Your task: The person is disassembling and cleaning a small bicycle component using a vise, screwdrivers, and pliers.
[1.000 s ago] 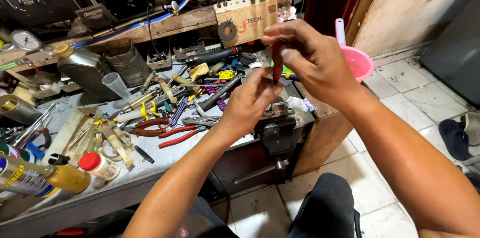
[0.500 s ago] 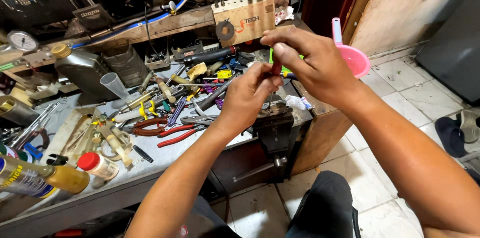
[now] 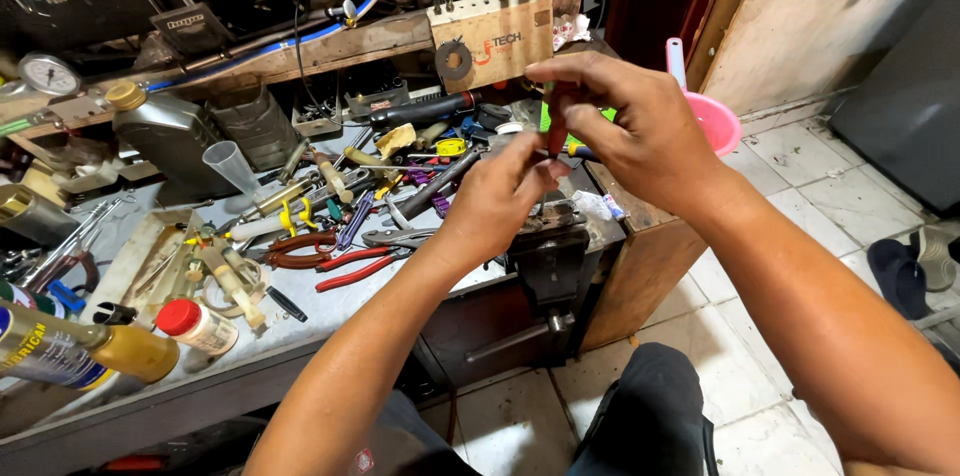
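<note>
Both my hands are raised together above the cluttered workbench (image 3: 330,311). My right hand (image 3: 640,131) pinches a small red-handled tool (image 3: 556,132) by its upper end. My left hand (image 3: 497,204) reaches up from below, and its fingertips touch the lower end of the same tool. The tool's tip is hidden by my fingers. A dark bench vise (image 3: 548,254) sits right under my hands at the bench's front edge.
Red-handled pliers (image 3: 335,266), screwdrivers and several loose tools litter the bench. A yellow spray can (image 3: 75,351) and a red-capped bottle (image 3: 195,324) lie at the left front. A wooden tool block (image 3: 492,41) and pink scoop (image 3: 712,116) stand behind. Tiled floor with sandals (image 3: 915,271) lies right.
My hands have stayed together over the vise, shifting slightly. My right fingers have turned the small red tool between them.
</note>
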